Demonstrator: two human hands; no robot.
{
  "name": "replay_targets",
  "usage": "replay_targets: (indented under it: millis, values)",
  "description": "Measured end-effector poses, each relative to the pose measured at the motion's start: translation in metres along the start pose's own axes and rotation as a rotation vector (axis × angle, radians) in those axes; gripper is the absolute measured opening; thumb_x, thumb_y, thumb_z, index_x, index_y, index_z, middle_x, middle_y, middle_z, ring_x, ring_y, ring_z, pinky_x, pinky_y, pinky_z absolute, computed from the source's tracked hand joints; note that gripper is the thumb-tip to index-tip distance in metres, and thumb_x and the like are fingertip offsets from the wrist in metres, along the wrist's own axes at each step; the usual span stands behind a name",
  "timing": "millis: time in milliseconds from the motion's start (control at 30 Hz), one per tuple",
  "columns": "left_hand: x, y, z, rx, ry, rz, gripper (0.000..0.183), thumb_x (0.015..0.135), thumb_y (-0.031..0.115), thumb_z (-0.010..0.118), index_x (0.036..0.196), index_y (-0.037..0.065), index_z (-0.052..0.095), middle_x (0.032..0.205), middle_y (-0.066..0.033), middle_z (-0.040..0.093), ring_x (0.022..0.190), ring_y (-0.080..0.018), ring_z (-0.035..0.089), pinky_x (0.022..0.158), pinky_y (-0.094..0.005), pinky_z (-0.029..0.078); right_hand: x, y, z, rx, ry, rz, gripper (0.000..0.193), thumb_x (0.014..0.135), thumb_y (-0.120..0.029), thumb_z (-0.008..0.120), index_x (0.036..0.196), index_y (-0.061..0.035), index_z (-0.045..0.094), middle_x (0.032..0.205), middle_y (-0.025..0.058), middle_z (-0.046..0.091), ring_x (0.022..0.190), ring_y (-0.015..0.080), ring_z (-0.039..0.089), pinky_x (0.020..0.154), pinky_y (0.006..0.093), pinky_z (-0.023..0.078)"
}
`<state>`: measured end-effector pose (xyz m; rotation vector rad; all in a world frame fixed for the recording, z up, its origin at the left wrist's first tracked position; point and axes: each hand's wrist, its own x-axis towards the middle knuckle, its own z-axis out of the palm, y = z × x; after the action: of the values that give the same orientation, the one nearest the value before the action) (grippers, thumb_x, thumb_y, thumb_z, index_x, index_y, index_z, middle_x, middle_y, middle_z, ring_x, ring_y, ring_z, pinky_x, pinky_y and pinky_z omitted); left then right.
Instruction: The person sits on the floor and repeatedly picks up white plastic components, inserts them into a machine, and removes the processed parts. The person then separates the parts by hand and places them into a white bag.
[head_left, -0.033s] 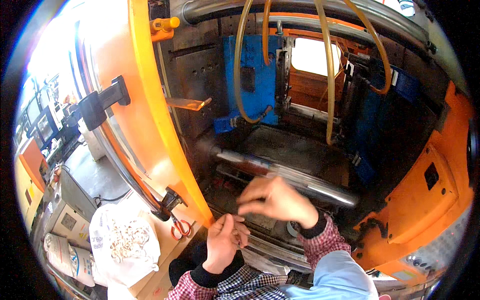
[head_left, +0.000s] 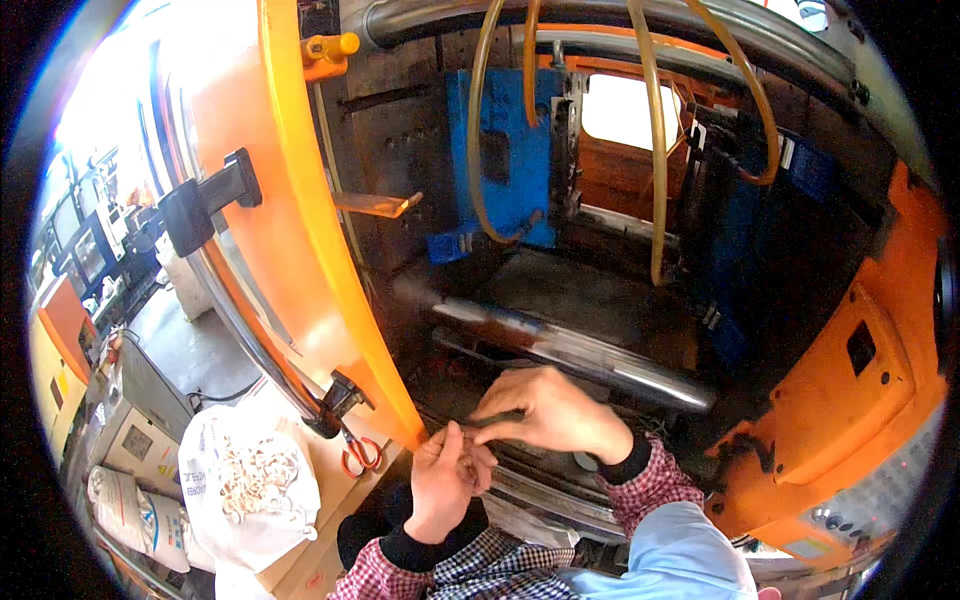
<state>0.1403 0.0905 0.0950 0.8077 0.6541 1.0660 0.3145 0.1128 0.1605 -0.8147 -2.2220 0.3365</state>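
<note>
My left hand [head_left: 445,482] is raised in front of my checked apron, thumb and fingers curled together in a pinch. From the right, my right hand [head_left: 552,412] reaches across with its palm down, and its thumb and forefinger close right beside the left fingertips. Whatever lies between the fingers is too small to make out. Beyond both hands is the open bay of a machine, with a shiny steel bar [head_left: 620,368] across it and a blue mould plate [head_left: 515,205] farther back.
An orange sliding door [head_left: 330,290] with a black handle [head_left: 205,205] stands at left. Red-handled scissors [head_left: 362,455] and a white bag [head_left: 205,470] of small pale rings [head_left: 262,478] lie below it. Yellowish hoses [head_left: 655,150] hang in the bay. An orange panel [head_left: 850,390] borders the right.
My right hand has come down a little, and its fingertips have met those of my left hand. The left hand has hardly moved.
</note>
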Motion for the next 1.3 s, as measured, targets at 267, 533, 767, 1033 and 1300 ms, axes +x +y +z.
replay_targets:
  millis: [267,533,767,1033,1300]
  values:
    - [0.004,0.01,0.008,-0.011,-0.113,-0.03,0.042,0.1,0.032,0.031,0.105,-0.005,0.052,0.082,-0.0167,0.065,0.052,-0.0174,0.058,0.045,-0.0241,0.045,-0.003,0.002,0.009,-0.141,0.03,-0.211,0.012,0.073,-0.01,0.069,0.082,-0.0028,0.069,0.084,0.0097,0.066,0.075,0.0243,0.062,0.068,0.0338,0.05]
    - [-0.019,0.073,-0.013,1.187,0.777,1.355,0.05,0.094,0.021,0.044,0.133,-0.006,0.028,0.133,-0.0194,0.035,0.124,-0.027,0.033,0.104,-0.0389,0.024,0.071,0.172,-0.092,-0.468,1.249,0.219,0.016,0.084,-0.009,0.06,0.094,0.0023,0.066,0.09,0.0158,0.066,0.083,0.023,0.064,0.073,0.0325,0.049]
    - [0.018,0.087,-0.058,0.759,0.664,1.033,0.03,0.094,0.008,0.046,0.121,-0.002,0.038,0.094,-0.0082,0.049,0.064,-0.0069,0.046,0.056,-0.0186,0.04,0.163,0.273,-0.184,-0.402,1.46,0.437,0.024,0.083,-0.02,0.061,0.095,-0.0008,0.069,0.095,0.0198,0.066,0.089,0.0337,0.062,0.08,0.04,0.047]
    - [0.02,0.08,-0.062,0.835,0.783,1.062,0.034,0.094,0.01,0.047,0.124,-0.003,0.037,0.1,-0.0095,0.048,0.06,-0.0073,0.046,0.053,-0.0188,0.039,0.186,0.313,-0.212,-0.465,1.338,0.465,0.022,0.081,-0.023,0.062,0.091,-0.0052,0.071,0.093,0.0162,0.066,0.085,0.0329,0.062,0.078,0.0396,0.047]
    - [0.019,0.08,-0.062,0.843,0.771,1.034,0.033,0.094,0.011,0.046,0.123,-0.003,0.036,0.1,-0.0094,0.047,0.06,-0.0077,0.045,0.053,-0.0188,0.038,0.182,0.319,-0.214,-0.669,1.286,0.402,0.021,0.082,-0.021,0.061,0.091,-0.0045,0.071,0.091,0.0164,0.066,0.083,0.0335,0.062,0.077,0.04,0.047]
